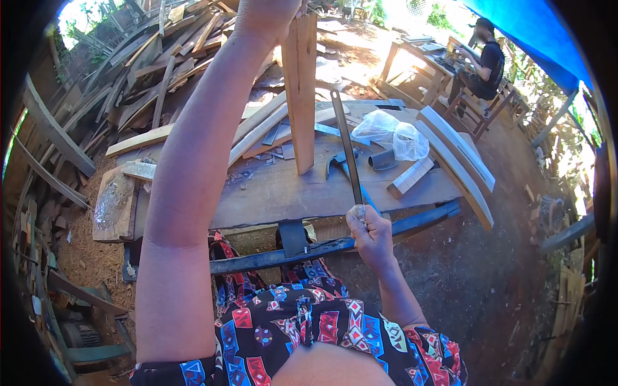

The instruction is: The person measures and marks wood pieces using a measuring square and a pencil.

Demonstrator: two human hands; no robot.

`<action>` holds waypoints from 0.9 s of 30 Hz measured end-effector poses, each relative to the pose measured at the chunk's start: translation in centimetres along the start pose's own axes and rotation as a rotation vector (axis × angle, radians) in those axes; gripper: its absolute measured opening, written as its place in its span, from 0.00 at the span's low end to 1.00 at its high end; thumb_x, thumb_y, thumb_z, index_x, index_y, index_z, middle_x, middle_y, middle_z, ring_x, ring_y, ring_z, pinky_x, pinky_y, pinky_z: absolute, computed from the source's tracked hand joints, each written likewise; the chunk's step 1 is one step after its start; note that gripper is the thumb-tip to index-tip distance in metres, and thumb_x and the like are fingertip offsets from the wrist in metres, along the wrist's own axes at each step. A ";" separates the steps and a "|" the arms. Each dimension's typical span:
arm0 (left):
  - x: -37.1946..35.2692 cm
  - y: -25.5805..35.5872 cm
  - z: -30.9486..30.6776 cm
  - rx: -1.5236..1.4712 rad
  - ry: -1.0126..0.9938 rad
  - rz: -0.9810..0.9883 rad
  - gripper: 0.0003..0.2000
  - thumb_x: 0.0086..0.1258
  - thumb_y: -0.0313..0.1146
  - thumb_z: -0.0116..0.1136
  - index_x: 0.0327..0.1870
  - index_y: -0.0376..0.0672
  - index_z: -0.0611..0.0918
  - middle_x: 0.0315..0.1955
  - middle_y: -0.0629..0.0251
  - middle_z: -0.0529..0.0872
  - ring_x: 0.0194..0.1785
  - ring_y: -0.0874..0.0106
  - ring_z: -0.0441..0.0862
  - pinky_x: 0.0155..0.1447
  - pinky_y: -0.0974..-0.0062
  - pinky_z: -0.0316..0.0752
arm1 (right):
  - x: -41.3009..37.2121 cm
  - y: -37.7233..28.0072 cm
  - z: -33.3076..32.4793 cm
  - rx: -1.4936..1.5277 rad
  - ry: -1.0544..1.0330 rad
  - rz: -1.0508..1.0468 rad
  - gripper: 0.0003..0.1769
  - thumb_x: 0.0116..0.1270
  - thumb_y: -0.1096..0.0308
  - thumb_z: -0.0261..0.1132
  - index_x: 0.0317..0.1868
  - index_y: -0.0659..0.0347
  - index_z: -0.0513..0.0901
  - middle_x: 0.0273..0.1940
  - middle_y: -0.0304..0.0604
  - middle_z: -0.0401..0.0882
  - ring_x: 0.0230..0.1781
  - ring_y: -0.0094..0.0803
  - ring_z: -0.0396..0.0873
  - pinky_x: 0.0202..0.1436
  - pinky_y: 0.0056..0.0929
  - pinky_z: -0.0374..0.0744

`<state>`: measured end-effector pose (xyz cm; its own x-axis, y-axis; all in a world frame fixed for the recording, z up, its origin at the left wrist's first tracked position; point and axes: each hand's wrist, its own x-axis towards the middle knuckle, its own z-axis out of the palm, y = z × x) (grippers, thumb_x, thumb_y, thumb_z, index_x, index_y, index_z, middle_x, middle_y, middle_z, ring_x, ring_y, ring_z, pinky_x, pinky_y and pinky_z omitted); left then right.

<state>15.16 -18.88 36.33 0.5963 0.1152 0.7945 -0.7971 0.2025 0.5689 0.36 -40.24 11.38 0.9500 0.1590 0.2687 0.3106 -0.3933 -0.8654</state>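
Note:
At the top edge of the view my left hand [273,18] is raised and closed at the upper end of a wooden board [300,96]; its fingers are partly cut off. The board stands upright with its lower end on the workbench [277,199]. My right hand [370,235] is wrapped round the near end of a long, narrow, dark metal bar [347,145] with a hole at its far tip. The bar points up and away, apart from the board. Just left of it lies a hammer [338,165] with a blue handle.
A clear plastic bag [393,134], a dark pipe piece [383,160], a short wood block [411,178] and curved wood strips [454,164] lie on the bench's right. Scrap wood [154,71] is heaped at the left. A person [483,64] sits at a table at the back right.

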 end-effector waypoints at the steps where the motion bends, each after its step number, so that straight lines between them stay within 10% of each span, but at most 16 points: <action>1: 0.0 0.1 0.2 -0.001 0.012 0.000 0.15 0.73 0.46 0.54 0.26 0.51 0.73 0.13 0.82 0.63 0.13 0.88 0.58 0.16 0.86 0.52 | 0.0 0.3 0.0 0.002 0.000 0.018 0.07 0.68 0.67 0.61 0.37 0.63 0.77 0.20 0.42 0.75 0.20 0.29 0.74 0.27 0.27 0.71; 27: 0.9 -1.6 0.8 0.019 -0.007 -0.035 0.19 0.72 0.51 0.53 0.23 0.51 0.71 0.12 0.82 0.62 0.13 0.87 0.57 0.16 0.85 0.51 | -1.0 11.4 6.0 0.358 0.019 0.282 0.11 0.72 0.60 0.58 0.39 0.60 0.77 0.19 0.31 0.70 0.14 0.15 0.67 0.17 0.16 0.66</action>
<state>16.91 -19.88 36.29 0.6231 0.1017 0.7755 -0.7776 0.1876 0.6001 2.75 -39.47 -1.23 0.9974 0.0724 0.0062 0.0121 -0.0805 -0.9967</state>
